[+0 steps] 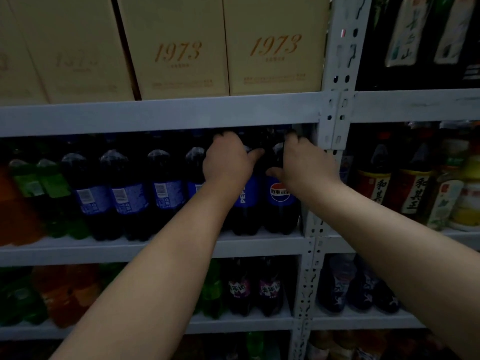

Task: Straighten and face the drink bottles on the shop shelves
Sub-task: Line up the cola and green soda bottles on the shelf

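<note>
Both hands were up at the right end of the middle shelf (78, 250), each on its own cola bottle, with a gap between them. Left hand (228, 159) gripped the shoulder of the second-from-right cola bottle (245, 201), fingers curled over the top toward the neck, thumb on the right side. That bottle's blue label was turned partly sideways, lettering running vertically. Right hand (307, 166) gripped the end cola bottle (279, 203), fingers curled round behind the upper part, thumb on the front just above the label. Its round logo faced out. Both bottles stood upright on the shelf, close side by side; could not tell if touching. The end one sat just beside the grey upright post (310, 255).

Left of them on the same shelf stood four more cola bottles (127, 196), barcodes facing out, the nearest partly hidden behind the left forearm. Further left were green bottles (54, 188), then an orange bottle (13, 203) at the frame edge. Caps sat in shadow under the beam above, hard to see.

Upper shelf held beige boxes (179, 48) printed "1973". Lower shelf held dark bottles with purple labels (268, 289), green and orange ones to their left. Right bay held tea bottles with red labels (374, 185). The lighting was dim overall.
</note>
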`<state>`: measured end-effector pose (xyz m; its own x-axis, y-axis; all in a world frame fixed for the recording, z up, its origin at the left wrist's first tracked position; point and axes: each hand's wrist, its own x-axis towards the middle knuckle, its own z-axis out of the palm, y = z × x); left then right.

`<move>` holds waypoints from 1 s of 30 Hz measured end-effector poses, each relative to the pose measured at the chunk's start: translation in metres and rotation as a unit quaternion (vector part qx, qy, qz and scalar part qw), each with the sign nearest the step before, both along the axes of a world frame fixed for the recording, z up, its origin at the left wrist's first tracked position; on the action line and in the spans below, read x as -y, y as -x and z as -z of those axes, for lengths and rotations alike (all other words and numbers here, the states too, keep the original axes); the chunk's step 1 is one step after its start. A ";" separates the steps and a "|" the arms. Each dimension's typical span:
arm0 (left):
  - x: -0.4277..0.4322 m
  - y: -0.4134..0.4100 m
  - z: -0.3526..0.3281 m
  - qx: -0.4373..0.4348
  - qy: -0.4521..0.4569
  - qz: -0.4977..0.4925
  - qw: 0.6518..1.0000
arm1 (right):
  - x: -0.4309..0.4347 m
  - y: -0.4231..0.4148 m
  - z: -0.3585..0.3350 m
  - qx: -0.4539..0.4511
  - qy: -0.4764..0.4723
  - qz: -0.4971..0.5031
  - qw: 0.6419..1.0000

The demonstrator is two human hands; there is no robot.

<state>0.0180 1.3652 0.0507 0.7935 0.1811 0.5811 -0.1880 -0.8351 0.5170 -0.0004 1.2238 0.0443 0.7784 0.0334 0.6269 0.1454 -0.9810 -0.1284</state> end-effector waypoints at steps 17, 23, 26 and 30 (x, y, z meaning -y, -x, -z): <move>-0.009 -0.004 0.012 -0.016 0.012 0.044 0.999 | 0.012 -0.004 0.017 -0.003 -0.064 -0.077 0.995; -0.024 0.004 0.003 -0.095 0.066 0.169 0.979 | 0.011 -0.006 0.020 0.002 -0.065 -0.087 0.994; -0.010 0.008 0.012 0.017 -0.001 0.051 0.999 | 0.010 -0.005 0.021 0.007 -0.075 -0.098 0.992; -0.009 0.004 0.019 0.029 -0.008 0.063 0.998 | 0.013 -0.007 0.022 0.019 -0.100 -0.128 0.987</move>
